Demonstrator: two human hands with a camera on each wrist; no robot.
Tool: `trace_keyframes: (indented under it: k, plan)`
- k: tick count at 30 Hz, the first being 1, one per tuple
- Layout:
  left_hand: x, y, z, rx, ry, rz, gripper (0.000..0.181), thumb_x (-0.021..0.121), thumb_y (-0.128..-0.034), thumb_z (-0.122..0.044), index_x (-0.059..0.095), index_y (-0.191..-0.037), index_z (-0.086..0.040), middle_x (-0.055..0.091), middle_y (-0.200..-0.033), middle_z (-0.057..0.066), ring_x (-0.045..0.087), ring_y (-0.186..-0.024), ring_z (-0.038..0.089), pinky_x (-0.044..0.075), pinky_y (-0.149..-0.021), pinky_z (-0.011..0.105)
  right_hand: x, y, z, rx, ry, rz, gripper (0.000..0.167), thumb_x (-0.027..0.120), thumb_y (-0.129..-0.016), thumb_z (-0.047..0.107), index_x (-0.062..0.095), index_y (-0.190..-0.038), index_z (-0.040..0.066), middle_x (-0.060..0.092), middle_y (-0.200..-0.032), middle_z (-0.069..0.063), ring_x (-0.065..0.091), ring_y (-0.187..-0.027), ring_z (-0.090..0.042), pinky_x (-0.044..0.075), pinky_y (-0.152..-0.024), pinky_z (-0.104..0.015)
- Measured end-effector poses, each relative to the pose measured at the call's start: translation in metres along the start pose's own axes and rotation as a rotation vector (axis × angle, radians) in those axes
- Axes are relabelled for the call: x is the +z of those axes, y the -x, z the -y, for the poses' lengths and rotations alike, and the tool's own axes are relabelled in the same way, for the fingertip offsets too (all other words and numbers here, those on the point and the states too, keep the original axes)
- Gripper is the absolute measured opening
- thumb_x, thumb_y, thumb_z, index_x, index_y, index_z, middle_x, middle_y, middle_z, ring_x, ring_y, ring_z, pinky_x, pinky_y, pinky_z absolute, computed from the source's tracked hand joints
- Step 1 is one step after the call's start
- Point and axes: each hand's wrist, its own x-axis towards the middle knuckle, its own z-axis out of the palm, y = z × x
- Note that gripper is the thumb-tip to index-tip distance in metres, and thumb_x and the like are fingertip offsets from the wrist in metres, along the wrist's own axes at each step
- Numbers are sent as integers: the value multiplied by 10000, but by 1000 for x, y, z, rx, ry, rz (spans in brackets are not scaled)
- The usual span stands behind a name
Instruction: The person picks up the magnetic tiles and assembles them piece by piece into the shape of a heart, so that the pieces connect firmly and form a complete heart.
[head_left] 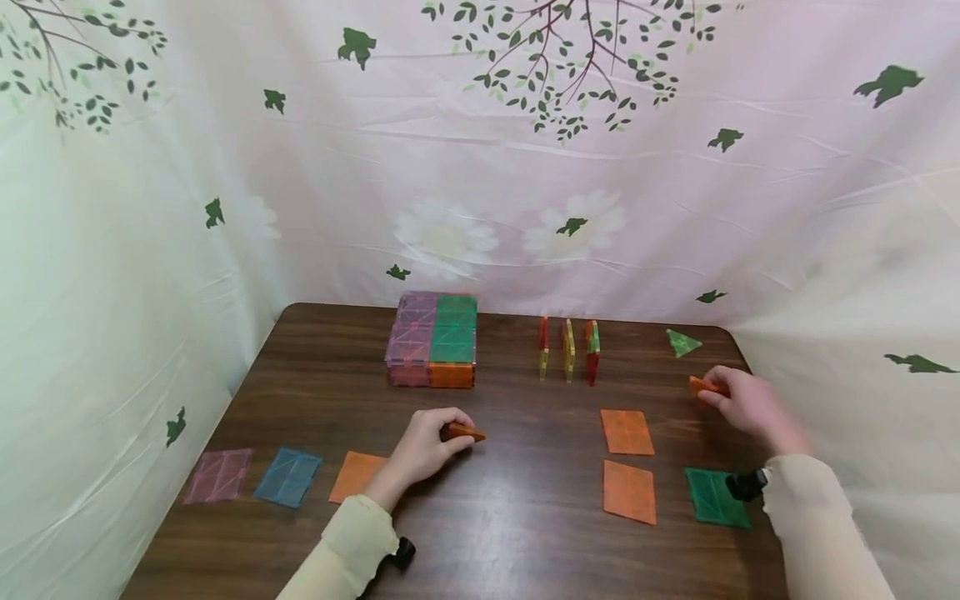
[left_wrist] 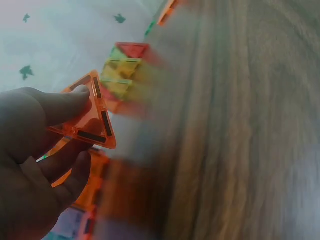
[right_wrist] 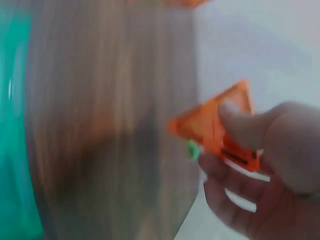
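My left hand (head_left: 426,448) pinches an orange triangular magnetic tile (left_wrist: 95,112) between thumb and fingers, over the middle of the table. At the right side, my right hand (head_left: 750,404) holds another orange triangular magnetic tile (right_wrist: 220,125), thumb laid across its face. Behind the right hand lies a green triangular tile (head_left: 682,342). Between the hands, toward the back, red, yellow and green tiles (head_left: 569,350) stand upright in three narrow rows. A box built of purple, green and orange tiles (head_left: 432,337) sits at the back, beyond the left hand.
Two orange square tiles (head_left: 627,432) lie flat at right centre, with a green square tile (head_left: 708,497) partly under the right wrist's camera. Along the left lie a purple tile (head_left: 219,476), a blue tile (head_left: 288,477) and an orange tile (head_left: 356,475). A printed curtain (head_left: 480,167) surrounds the table.
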Motion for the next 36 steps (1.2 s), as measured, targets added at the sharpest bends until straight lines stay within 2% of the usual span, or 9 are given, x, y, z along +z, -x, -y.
trace_keyframes:
  k: [3, 6, 11, 16, 21, 25, 29, 36]
  plan:
    - [9, -6, 4, -13, -4, 13, 139, 845, -910, -169, 781, -1020, -227, 747, -940, -81, 633, -796, 44, 544, -707, 255, 4, 0, 32, -96, -65, -70, 104, 774, -961, 115, 700, -1025, 82, 709, -905, -53, 558, -731, -189, 474, -641, -341]
    - [16, -11, 8, -35, -10, 17, 138, 844, -912, -172, 781, -1021, -228, 738, -920, -70, 618, -776, 53, 534, -696, 255, 13, -3, 65, -190, -107, -88, 106, 766, -966, 93, 705, -1047, 121, 700, -932, -18, 568, -754, -164, 495, -648, -318]
    - [25, -18, 12, -66, -40, 28, 116, 845, -912, -180, 779, -990, -236, 727, -900, -72, 604, -757, 63, 523, -686, 260, 36, -13, 113, -325, -136, -36, 138, 764, -964, 79, 716, -1060, 167, 687, -981, 34, 585, -809, -113, 532, -695, -319]
    - [34, -25, 12, -82, -74, 40, 100, 852, -909, -226, 752, -903, -224, 717, -848, -90, 600, -724, 46, 526, -683, 254, 53, -22, 151, -435, -163, 12, 145, 769, -961, 95, 723, -1089, 146, 684, -1001, 41, 591, -821, -81, 547, -720, -326]
    - [40, -33, 11, -104, -92, 33, 125, 868, -892, -255, 752, -862, -221, 719, -832, -99, 596, -709, 39, 528, -674, 248, 65, -28, 181, -487, -167, 50, 126, 742, -995, 134, 718, -1112, 173, 680, -1051, 55, 610, -876, -81, 553, -747, -327]
    - [44, -40, 10, -98, -89, 25, 139, 883, -876, -276, 766, -865, -201, 726, -831, -88, 590, -700, 44, 520, -662, 247, 75, -30, 204, -504, -156, 98, 119, 712, -1020, 166, 717, -1138, 184, 677, -1085, 47, 629, -914, -90, 560, -769, -330]
    - [47, -44, 11, -88, -75, 15, 158, 897, -861, -285, 770, -853, -191, 722, -813, -87, 581, -675, 36, 506, -643, 240, 84, -34, 223, -514, -151, 126, 101, 703, -1028, 186, 717, -1128, 188, 678, -1070, 47, 635, -886, -88, 562, -758, -313]
    - [47, -48, 11, -82, -65, 6, 167, 904, -850, -268, 765, -813, -184, 721, -782, -77, 582, -651, 34, 506, -633, 238, 96, -43, 237, -552, -177, 114, 40, 714, -1015, 148, 716, -1054, 159, 679, -1003, 65, 628, -857, -77, 563, -749, -310]
